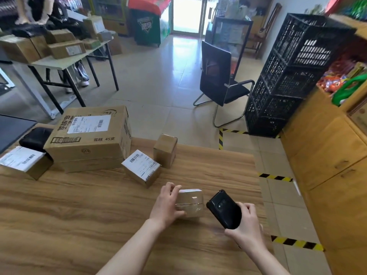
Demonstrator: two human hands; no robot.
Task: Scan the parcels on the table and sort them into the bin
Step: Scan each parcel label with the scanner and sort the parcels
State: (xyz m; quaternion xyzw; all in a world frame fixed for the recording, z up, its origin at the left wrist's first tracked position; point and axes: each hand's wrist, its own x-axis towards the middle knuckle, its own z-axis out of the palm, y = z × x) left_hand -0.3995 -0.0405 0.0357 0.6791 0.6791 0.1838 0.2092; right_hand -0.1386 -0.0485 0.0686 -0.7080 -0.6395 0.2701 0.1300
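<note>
Nearest the camera, at the right of the wooden surface, the left hand grasps a small tape-wrapped parcel by its left end, fingers over the top and thumb low. The parcel rests on the surface. Just to its right, the right hand is clenched round a black handheld scanner, whose lens faces up rather than at the parcel.

No barcode shows on the parcel's visible faces, so a scan could fail unless the parcel is turned. Its glossy tape may also throw glare at the reader, or slip in so light a hold.

Farther in wait a small labelled box, a plain small box and, at the left, a large sealed carton stacked on a flatter one. A careless reach could knock the small boxes.

Far right on the floor stand stacked black crates, probably the bins. Their lattice walls do not let me tell what is inside. The carton's contents are hidden too.
</note>
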